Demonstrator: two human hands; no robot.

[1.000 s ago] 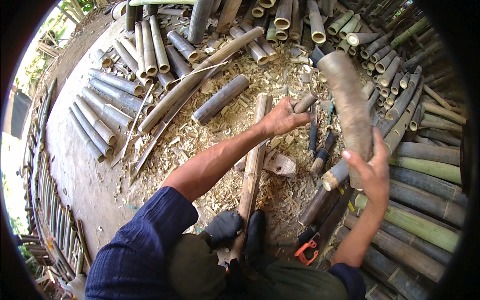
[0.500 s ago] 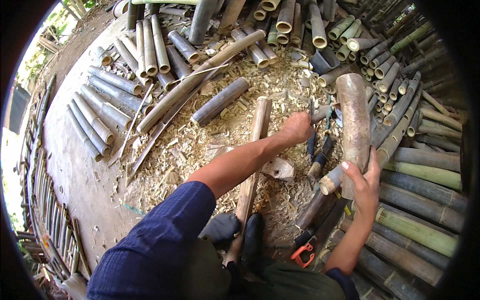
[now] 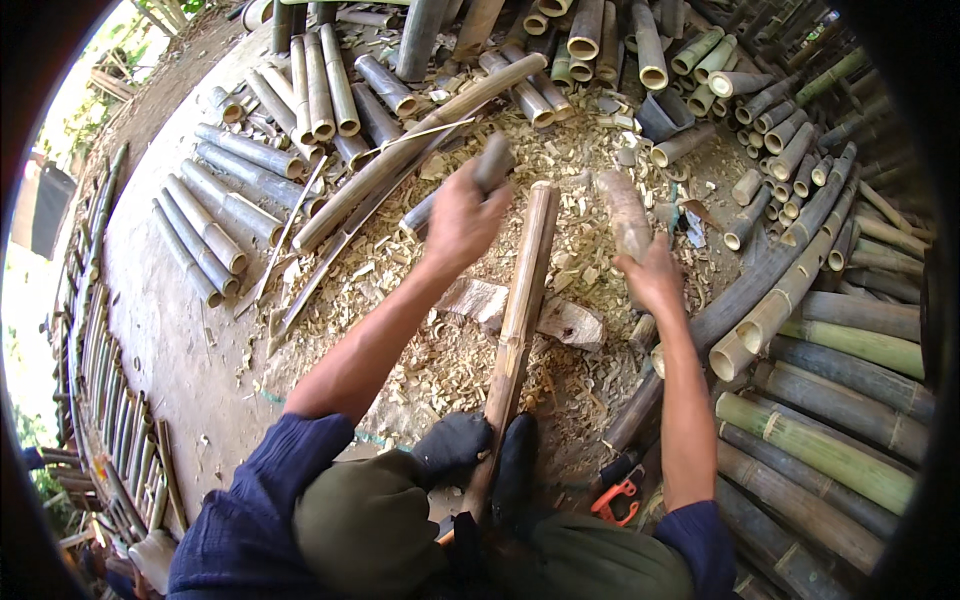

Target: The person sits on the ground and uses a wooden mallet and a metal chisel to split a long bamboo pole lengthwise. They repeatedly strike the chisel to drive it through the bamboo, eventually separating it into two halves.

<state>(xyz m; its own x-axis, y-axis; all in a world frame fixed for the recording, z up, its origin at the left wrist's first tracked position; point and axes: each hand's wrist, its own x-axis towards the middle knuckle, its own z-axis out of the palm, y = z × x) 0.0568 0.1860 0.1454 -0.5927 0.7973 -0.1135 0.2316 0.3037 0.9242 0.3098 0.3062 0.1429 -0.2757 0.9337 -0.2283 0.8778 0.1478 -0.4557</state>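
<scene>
My left hand [image 3: 465, 222] is raised left of the upright-lying bamboo pole, its fingers closed round a short grey cylindrical piece [image 3: 494, 163]; motion blurs it, and any part below the fist is hidden. To the right of the pole my right hand [image 3: 655, 280] grips the lower end of a thick wooden club [image 3: 626, 215], tilted up and away from me. Between my hands the split-looking bamboo pole [image 3: 522, 300] runs from my dark boots [image 3: 455, 448] outward, lying across a pale wooden block [image 3: 572, 324]. Neither hand touches the pole.
Wood chips [image 3: 400, 340] cover the ground around the block. Cut bamboo tubes [image 3: 205, 235] lie in rows at the left and far side. Long bamboo poles [image 3: 830, 440] are stacked at the right. An orange handle [image 3: 618, 500] lies near my right leg, and a dark bucket [image 3: 664, 116] farther off.
My left hand has swung left across the bamboo pole with the grey piece. My right hand has moved left and away from me, carrying the wooden club off the right-hand stack.
</scene>
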